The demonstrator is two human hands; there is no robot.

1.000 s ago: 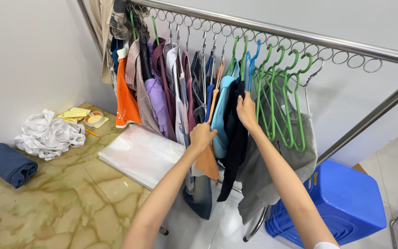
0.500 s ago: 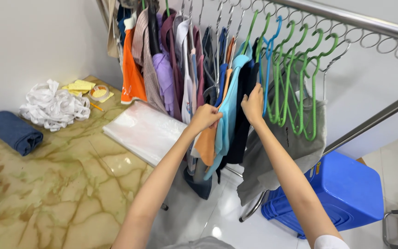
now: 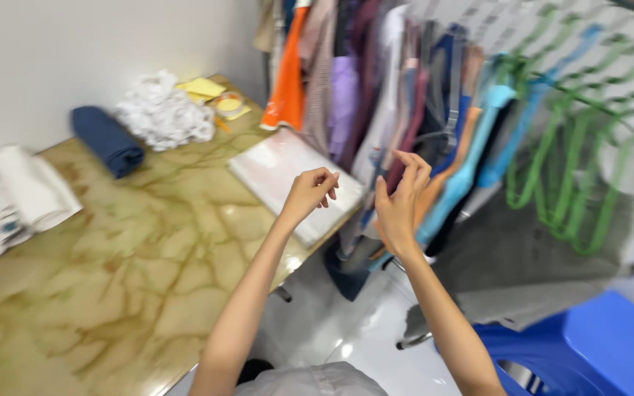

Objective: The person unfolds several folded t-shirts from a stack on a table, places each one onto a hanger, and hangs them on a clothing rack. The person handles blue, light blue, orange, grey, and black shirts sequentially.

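Both hands hover in front of a rack of hanging clothes. My left hand is loosely curled, holding nothing, above the edge of a clear plastic packet on the table. My right hand has its fingers spread and empty, just short of a light blue garment and an orange one. Empty green hangers hang to the right over a grey cloth. The picture is motion-blurred.
A marble-patterned table holds a rolled navy cloth, a white crumpled pile, yellow papers and folded white items. A blue plastic stool stands at the lower right on white floor.
Both hands have come away from the hanging garments and dropped lower, now empty. The view has swung left and downward, showing more of the table.
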